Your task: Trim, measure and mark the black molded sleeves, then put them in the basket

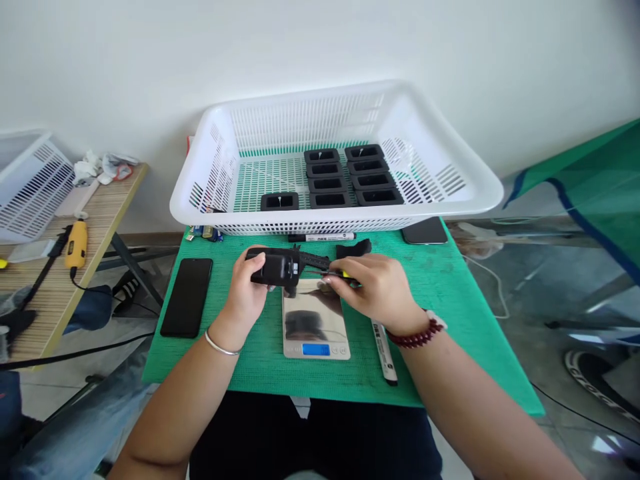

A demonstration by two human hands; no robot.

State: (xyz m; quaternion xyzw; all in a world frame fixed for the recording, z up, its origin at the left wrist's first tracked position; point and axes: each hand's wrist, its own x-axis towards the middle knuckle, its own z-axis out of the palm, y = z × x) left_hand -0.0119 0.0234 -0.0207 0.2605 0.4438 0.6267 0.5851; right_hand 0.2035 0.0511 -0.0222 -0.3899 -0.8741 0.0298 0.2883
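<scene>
My left hand [247, 280] is closed around a black box-shaped part [273, 266] with rounded edges, held above a small digital scale [320, 303]. My right hand [375, 283] pinches a slim tool [345, 274] with a black and yellow handle. Its thin metal tip points left toward the part's right end; whether they touch, I cannot tell. A dark textured strip [315, 261] shows just behind the tip. Past my right hand lies a crumpled black piece [354, 249]. The scale has a mirror-like plate and a lit blue display.
A white basket [335, 219] at the back holds several black rectangular frames [376, 197]. On the green cloth lie a phone [187, 297], a dark flat device [425, 231] and two markers [384, 353] [323, 237]. A side table [107, 200] stands left, near another person's leg [85, 420].
</scene>
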